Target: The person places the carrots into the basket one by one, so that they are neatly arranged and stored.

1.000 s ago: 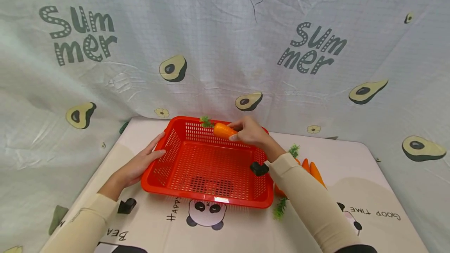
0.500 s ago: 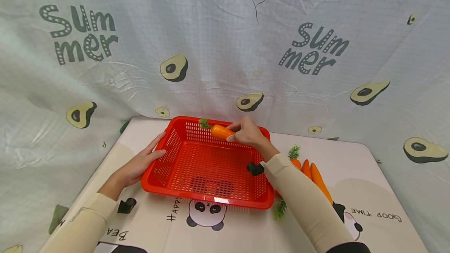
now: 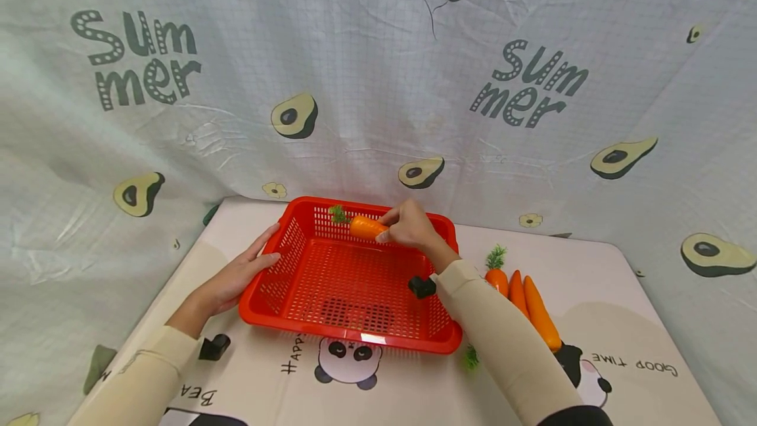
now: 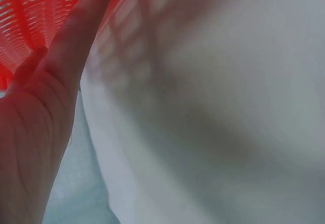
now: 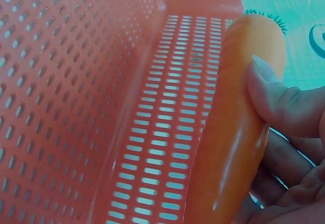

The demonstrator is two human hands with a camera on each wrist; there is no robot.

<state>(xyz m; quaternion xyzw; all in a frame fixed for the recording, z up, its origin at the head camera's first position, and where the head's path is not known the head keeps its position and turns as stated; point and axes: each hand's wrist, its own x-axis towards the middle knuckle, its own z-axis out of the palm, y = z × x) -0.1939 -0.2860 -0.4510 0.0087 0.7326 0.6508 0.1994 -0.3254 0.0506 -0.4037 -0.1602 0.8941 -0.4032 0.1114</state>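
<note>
An orange carrot (image 3: 365,228) with a green leafy top lies sideways above the far side of a red perforated plastic basket (image 3: 350,335). My right hand (image 3: 409,225) pinches it between thumb and fingers, with the leaves pointing left. In the right wrist view the thumb presses on the carrot (image 5: 231,127), close beside the slotted basket wall (image 5: 152,148). My left hand (image 3: 236,275) holds the basket's left rim, its thumb over the inner side and its fingers along the outside. The left wrist view shows this hand (image 4: 56,76) against the red mesh.
Several more carrots (image 3: 537,314) lie on the table right of the basket, partly hidden by the right sleeve (image 3: 503,340). A green leafy top (image 3: 471,357) shows by the basket's near right corner. A printed cloth (image 3: 367,71) hangs behind the table.
My right hand has moved the carrot slightly left and down, toward the basket's inside. More of the carrots on the right show beside the sleeve. The left hand stays on the rim.
</note>
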